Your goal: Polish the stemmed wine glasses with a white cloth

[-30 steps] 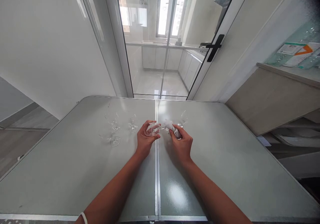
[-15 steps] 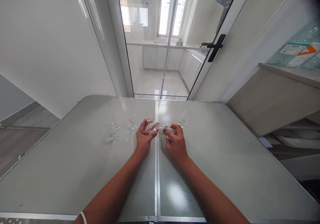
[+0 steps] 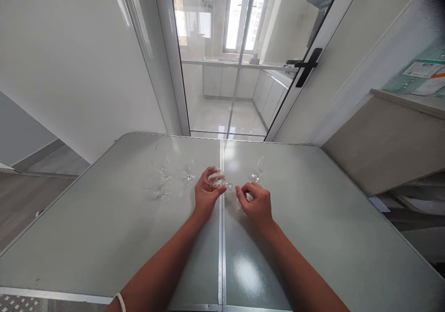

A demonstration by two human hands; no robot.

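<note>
While gripped, glass (image 3: 214, 178) within left fingers (image 3: 208, 187)

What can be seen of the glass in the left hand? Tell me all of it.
The stemmed glass is clear and looks empty. It lies tipped on its side above the grey table, its bowl cupped by the left hand, its open rim facing left and its stem pointing right toward the right hand, which holds a white cloth.

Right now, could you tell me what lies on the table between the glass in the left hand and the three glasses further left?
Nothing: in the head view, only bare table separates the held glass from the nearest one.
</note>
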